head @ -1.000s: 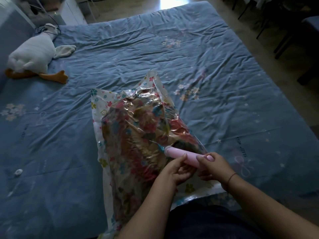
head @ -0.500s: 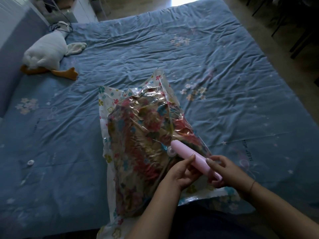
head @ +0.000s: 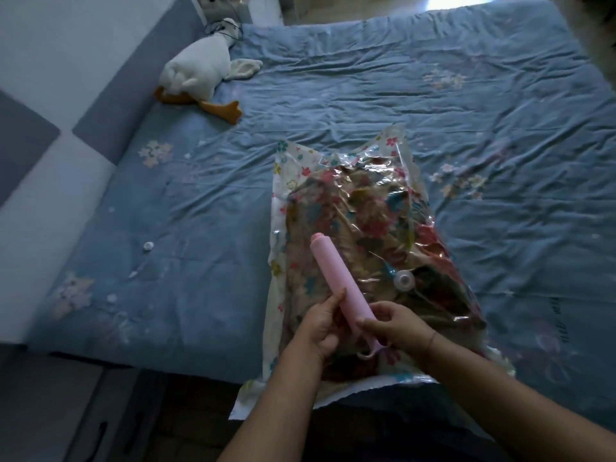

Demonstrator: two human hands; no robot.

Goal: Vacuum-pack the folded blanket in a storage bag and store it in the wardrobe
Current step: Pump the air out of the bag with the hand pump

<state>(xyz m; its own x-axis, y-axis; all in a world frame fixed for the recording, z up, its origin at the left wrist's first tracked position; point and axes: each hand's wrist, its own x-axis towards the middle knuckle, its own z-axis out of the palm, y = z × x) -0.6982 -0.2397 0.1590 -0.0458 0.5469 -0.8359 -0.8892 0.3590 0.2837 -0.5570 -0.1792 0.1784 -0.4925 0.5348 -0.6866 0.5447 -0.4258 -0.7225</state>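
Lifted off valve (head: 404,280) since half-second ago: pink hand pump (head: 340,288), now angled up-left, valve exposed just right. Gripped low on barrel by left hand (head: 320,323) and right hand (head: 396,325), fingers curled. Beneath hands: flower-printed storage bag (head: 300,158) on blue bedsheet (head: 200,295), film crinkled over floral folded blanket (head: 366,221). Far left: plush duck (head: 200,71).

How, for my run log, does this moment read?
left hand, right hand: hold pink pump | pump: off valve | blanket: in bag on bed
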